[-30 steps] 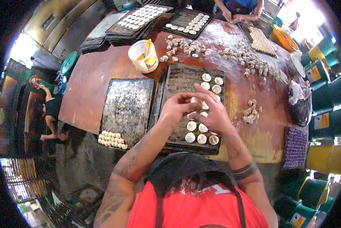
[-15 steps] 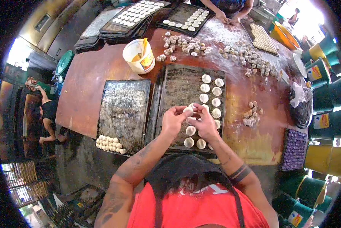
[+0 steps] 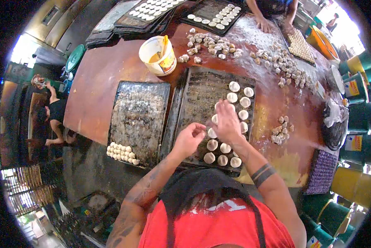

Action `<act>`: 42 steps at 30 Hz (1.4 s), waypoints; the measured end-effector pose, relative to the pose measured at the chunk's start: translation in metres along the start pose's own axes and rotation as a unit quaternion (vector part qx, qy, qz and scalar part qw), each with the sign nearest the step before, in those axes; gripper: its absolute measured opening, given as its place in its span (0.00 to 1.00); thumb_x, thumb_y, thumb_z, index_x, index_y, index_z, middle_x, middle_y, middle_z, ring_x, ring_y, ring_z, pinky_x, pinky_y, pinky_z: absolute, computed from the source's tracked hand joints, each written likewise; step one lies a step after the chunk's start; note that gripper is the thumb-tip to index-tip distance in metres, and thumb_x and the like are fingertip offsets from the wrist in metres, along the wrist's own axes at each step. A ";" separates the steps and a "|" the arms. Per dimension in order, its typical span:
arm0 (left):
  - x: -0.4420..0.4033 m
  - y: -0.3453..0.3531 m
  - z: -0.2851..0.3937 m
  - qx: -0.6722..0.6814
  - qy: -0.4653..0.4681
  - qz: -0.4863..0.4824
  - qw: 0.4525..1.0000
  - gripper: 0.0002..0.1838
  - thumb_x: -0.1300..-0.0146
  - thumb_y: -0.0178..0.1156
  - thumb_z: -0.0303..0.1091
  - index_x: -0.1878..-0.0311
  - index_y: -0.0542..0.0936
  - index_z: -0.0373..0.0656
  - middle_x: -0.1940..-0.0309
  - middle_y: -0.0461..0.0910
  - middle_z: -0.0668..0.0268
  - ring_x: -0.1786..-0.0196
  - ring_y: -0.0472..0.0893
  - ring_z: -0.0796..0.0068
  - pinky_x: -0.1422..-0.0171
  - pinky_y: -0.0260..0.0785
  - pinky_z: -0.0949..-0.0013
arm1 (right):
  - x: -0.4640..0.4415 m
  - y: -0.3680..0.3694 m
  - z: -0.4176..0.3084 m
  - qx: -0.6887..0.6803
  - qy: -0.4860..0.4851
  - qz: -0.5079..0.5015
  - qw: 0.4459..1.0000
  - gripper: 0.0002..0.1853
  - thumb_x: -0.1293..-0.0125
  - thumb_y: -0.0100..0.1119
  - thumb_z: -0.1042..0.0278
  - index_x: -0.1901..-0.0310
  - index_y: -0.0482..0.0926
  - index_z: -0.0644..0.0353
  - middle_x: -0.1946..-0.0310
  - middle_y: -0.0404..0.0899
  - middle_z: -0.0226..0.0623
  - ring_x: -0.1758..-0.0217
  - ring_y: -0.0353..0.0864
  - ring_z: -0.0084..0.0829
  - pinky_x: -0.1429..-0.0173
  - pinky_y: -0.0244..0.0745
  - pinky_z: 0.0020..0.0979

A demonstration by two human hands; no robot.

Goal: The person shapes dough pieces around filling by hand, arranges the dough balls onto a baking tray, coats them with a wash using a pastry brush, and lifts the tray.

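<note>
The right hand lies flat, fingers extended, over the dough rounds on the right-hand tray; the left hand hovers just beside it, fingers curled nearly together (whether it pinches anything, I cannot tell).

The dough rounds are pale, flattened discs with a light floury surface, lying flat in loose, slightly uneven columns on the right-hand part of the dark, scorched tray. Most sit just apart; a few around mid-column are partly hidden. Smaller, plumper dough balls cluster in close rows left of that tray.
</note>
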State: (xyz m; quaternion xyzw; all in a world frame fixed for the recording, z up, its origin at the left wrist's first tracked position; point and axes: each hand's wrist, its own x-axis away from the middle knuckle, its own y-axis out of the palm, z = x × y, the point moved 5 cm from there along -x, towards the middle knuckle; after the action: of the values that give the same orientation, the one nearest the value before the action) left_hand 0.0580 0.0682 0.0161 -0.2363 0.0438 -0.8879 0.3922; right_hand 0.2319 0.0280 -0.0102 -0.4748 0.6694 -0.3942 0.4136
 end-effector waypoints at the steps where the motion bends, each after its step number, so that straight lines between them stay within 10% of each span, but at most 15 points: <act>1: 0.006 0.002 -0.002 -0.023 0.009 -0.018 1.000 0.13 0.34 0.62 0.29 0.48 0.79 0.36 0.57 0.85 0.60 0.54 0.83 0.72 0.45 0.75 0.67 | 0.006 0.009 -0.008 0.010 -0.052 -0.013 0.999 0.36 0.36 0.61 0.49 0.31 0.68 0.62 0.27 0.62 0.49 0.25 0.60 0.53 0.21 0.54 0.44; 3: 0.013 0.004 -0.005 -0.066 0.031 -0.051 0.996 0.13 0.33 0.62 0.30 0.48 0.79 0.36 0.58 0.85 0.59 0.55 0.84 0.70 0.46 0.75 0.66 | -0.019 -0.001 0.010 -0.025 0.020 -0.204 0.978 0.31 0.34 0.58 0.51 0.34 0.72 0.62 0.28 0.67 0.45 0.26 0.65 0.45 0.21 0.56 0.43; 4: 0.018 0.005 -0.007 -0.086 0.041 -0.067 0.993 0.13 0.33 0.62 0.31 0.48 0.79 0.36 0.58 0.85 0.59 0.55 0.85 0.69 0.46 0.76 0.66 | -0.023 0.012 0.056 -0.058 -0.041 -0.005 0.997 0.15 0.38 0.57 0.64 0.52 0.82 0.61 0.54 0.83 0.49 0.51 0.81 0.53 0.45 0.77 0.46; 7: 0.041 -0.028 -0.020 -0.127 0.034 -0.049 0.990 0.13 0.33 0.62 0.33 0.49 0.80 0.37 0.59 0.85 0.58 0.55 0.85 0.66 0.46 0.76 0.65 | -0.012 -0.077 0.136 -0.029 0.147 0.221 0.964 0.11 0.36 0.59 0.60 0.60 0.85 0.56 0.64 0.85 0.45 0.60 0.83 0.48 0.56 0.76 0.43; 11: 0.082 -0.101 -0.078 -0.173 -0.079 0.103 0.976 0.10 0.36 0.64 0.34 0.56 0.83 0.39 0.63 0.85 0.55 0.60 0.85 0.62 0.53 0.76 0.62 | 0.078 -0.061 0.289 0.173 0.305 0.001 0.936 0.15 0.40 0.59 0.69 0.51 0.83 0.57 0.48 0.82 0.49 0.44 0.79 0.51 0.37 0.72 0.47; 16: 0.119 -0.193 -0.135 -0.379 -0.034 0.380 0.843 0.09 0.40 0.65 0.35 0.65 0.82 0.38 0.66 0.83 0.54 0.60 0.83 0.52 0.54 0.75 0.53 | 0.125 -0.079 0.298 0.004 0.267 0.163 0.950 0.13 0.38 0.61 0.74 0.50 0.82 0.59 0.55 0.83 0.43 0.53 0.83 0.40 0.47 0.79 0.36; 21: 0.090 -0.226 -0.180 -0.550 -0.135 0.271 0.778 0.09 0.44 0.67 0.34 0.63 0.83 0.39 0.64 0.82 0.56 0.58 0.81 0.49 0.51 0.75 0.51 | 0.167 -0.077 0.311 -0.522 0.298 0.395 0.695 0.09 0.26 0.54 0.65 0.55 0.81 0.58 0.66 0.80 0.29 0.67 0.78 0.21 0.65 0.75 0.24; 24: 0.054 -0.192 -0.151 -0.322 -0.085 0.288 0.898 0.13 0.46 0.69 0.34 0.59 0.85 0.37 0.62 0.85 0.54 0.60 0.84 0.58 0.52 0.76 0.58 | 0.127 -0.072 0.175 -0.733 0.317 0.309 0.516 0.09 0.25 0.52 0.61 0.60 0.79 0.54 0.72 0.76 0.23 0.74 0.73 0.20 0.73 0.70 0.24; 27: 0.022 -0.104 -0.092 0.097 -0.018 0.200 0.975 0.15 0.46 0.69 0.33 0.57 0.85 0.35 0.61 0.87 0.58 0.61 0.85 0.68 0.55 0.76 0.65 | 0.099 -0.012 0.109 -0.695 0.345 0.202 0.598 0.07 0.28 0.56 0.60 0.63 0.78 0.51 0.72 0.73 0.20 0.72 0.71 0.17 0.72 0.66 0.24; 28: 0.017 -0.078 -0.062 0.095 -0.025 0.157 0.983 0.16 0.45 0.69 0.32 0.55 0.84 0.34 0.61 0.86 0.60 0.62 0.84 0.70 0.56 0.76 0.67 | 0.077 -0.029 0.064 -0.539 0.260 0.094 0.796 0.11 0.33 0.61 0.67 0.52 0.77 0.61 0.59 0.78 0.28 0.57 0.77 0.26 0.55 0.75 0.30; 29: 0.012 -0.055 -0.039 0.092 -0.032 0.116 0.988 0.17 0.44 0.69 0.30 0.52 0.83 0.33 0.62 0.86 0.62 0.62 0.84 0.72 0.57 0.75 0.69 | 0.057 -0.051 0.016 -0.424 0.223 -0.012 0.877 0.17 0.37 0.65 0.72 0.47 0.77 0.60 0.59 0.79 0.29 0.56 0.78 0.25 0.50 0.76 0.31; 39: 0.028 0.009 0.022 0.329 0.015 -0.012 0.944 0.17 0.31 0.63 0.29 0.42 0.76 0.35 0.52 0.83 0.62 0.51 0.81 0.76 0.49 0.75 0.75 | 0.046 -0.088 -0.084 -0.192 -0.091 0.059 0.975 0.21 0.43 0.65 0.80 0.45 0.79 0.63 0.52 0.77 0.45 0.51 0.80 0.41 0.49 0.78 0.36; 42: 0.029 0.008 0.037 0.301 0.047 -0.046 0.951 0.17 0.33 0.66 0.30 0.44 0.76 0.37 0.55 0.83 0.64 0.52 0.81 0.76 0.47 0.75 0.73 | 0.049 -0.099 -0.065 -0.346 0.069 0.022 0.935 0.21 0.40 0.66 0.77 0.44 0.79 0.60 0.54 0.79 0.39 0.52 0.81 0.33 0.47 0.78 0.33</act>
State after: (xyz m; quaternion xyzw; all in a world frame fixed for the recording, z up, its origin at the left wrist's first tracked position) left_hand 0.0629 0.0458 0.0577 -0.0672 -0.2185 -0.8868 0.4016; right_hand 0.1916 -0.0341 0.0945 -0.5458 0.8014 -0.1604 0.1850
